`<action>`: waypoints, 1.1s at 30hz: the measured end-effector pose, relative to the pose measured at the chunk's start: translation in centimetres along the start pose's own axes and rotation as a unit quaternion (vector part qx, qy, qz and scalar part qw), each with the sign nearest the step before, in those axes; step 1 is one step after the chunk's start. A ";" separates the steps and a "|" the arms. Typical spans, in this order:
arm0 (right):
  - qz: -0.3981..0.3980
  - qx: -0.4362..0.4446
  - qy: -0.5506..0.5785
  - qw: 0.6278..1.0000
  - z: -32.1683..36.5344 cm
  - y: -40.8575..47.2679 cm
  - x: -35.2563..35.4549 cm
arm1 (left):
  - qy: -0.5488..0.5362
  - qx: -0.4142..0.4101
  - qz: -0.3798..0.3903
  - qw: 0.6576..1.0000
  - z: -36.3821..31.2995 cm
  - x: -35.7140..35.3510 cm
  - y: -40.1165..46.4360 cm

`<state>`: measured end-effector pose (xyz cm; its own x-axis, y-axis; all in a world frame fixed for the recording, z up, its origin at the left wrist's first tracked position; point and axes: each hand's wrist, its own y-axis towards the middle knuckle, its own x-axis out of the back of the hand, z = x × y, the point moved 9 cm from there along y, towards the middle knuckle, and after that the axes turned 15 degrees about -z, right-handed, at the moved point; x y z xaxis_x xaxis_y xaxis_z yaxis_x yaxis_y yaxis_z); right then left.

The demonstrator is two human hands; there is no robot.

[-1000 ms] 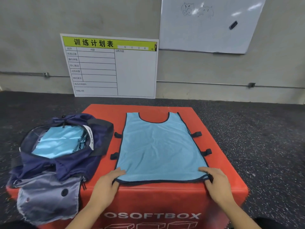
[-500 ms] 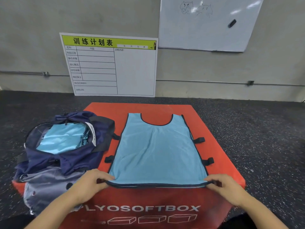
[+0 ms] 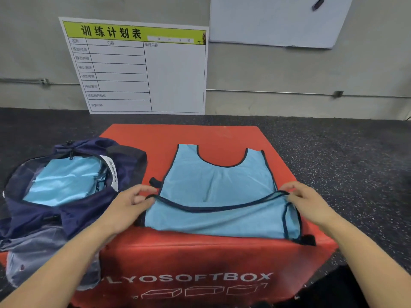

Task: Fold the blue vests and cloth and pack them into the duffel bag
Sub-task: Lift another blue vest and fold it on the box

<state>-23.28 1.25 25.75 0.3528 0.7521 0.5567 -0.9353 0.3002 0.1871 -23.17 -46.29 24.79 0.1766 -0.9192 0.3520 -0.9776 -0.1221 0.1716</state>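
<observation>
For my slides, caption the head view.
Both hands fold a blue vest's hem upward beside an open duffel bag.

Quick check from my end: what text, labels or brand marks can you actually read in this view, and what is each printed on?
"训练计划表": black heading on the green band of the white schedule board leaning on the wall.
"LYOSOFTBOX": white letters on the front of the red soft box; a first letter looks cut off.
Schedule board's row labels: too blurred to read.
White tag on the navy duffel bag: lettering unreadable.
Whiteboard: no readable writing.
</observation>
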 end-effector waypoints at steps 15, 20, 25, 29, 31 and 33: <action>-0.039 -0.094 -0.054 0.993 -6.1 7.6 -3.4 | 0.020 0.070 -0.097 0.993 4.1 -4.4 10.1; 0.084 -0.061 -0.033 0.994 -2.6 4.8 -4.3 | 0.020 0.125 0.051 0.991 4.7 -5.6 9.3; 0.116 0.040 -0.263 0.957 -3.0 3.0 -4.7 | 0.099 0.048 0.221 0.969 3.9 -6.7 7.1; -0.041 0.049 -0.205 0.977 -1.1 4.4 -1.7 | 0.038 0.036 0.088 0.995 3.1 -6.1 8.7; -0.071 0.009 -0.110 0.991 -0.8 4.9 -1.2 | 0.008 0.046 0.061 0.997 3.5 -6.3 9.0; -0.030 -0.041 -0.067 0.996 -0.9 4.8 -2.1 | 0.014 0.051 0.079 0.995 4.0 -6.7 8.9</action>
<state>-28.43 1.65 24.79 0.3967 0.6479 0.6502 -0.9053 0.3932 0.1606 -33.54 -42.73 20.30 0.0221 -0.9191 0.3935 -0.9997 -0.0165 0.0177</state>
